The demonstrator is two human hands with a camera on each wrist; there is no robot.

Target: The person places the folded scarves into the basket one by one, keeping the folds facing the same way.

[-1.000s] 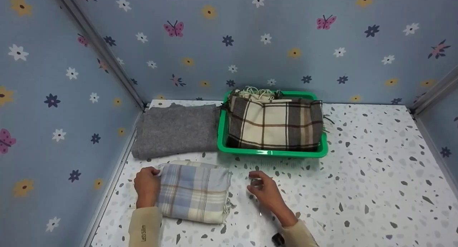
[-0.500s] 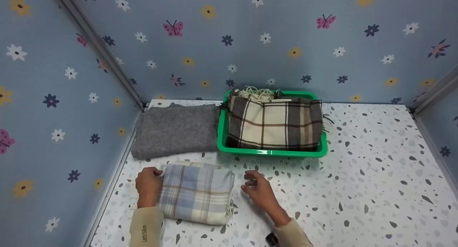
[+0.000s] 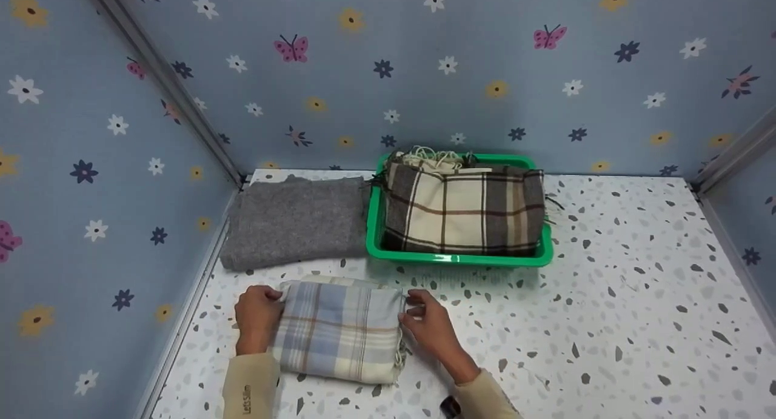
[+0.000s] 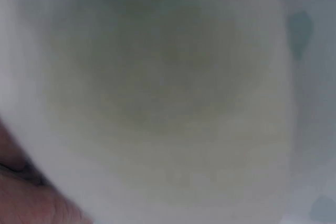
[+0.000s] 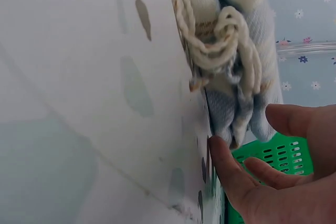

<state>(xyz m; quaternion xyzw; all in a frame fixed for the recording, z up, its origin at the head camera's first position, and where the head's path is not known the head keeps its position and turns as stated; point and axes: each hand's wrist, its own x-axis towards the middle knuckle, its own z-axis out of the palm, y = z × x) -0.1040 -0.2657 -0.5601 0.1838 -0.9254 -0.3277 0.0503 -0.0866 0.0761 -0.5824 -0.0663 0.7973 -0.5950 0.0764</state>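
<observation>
A folded blue, cream and brown plaid scarf (image 3: 339, 331) with fringe lies flat on the speckled table. My left hand (image 3: 257, 316) grips its left edge near the far corner. In the left wrist view, blurred pale cloth (image 4: 168, 129) fills most of the picture. By the scarf's right edge is my right hand (image 3: 430, 328), thumb and fingers parted around the far right corner. The right wrist view shows the thumb beside the top layer and a fingertip low at the table, by the stacked folds and fringe (image 5: 226, 45). Whether they press the cloth I cannot tell.
A green basket (image 3: 461, 260) stands at the back against the flowered wall, holding a folded brown and cream checked scarf (image 3: 467, 210). Left of it lies a folded grey cloth (image 3: 297, 225), just behind the plaid scarf. A side wall (image 3: 91, 237) rises close on the left.
The plaid scarf has slid slightly right, with my left hand moving along at its edge. My right hand has come left, from apart to right at the scarf's edge.
</observation>
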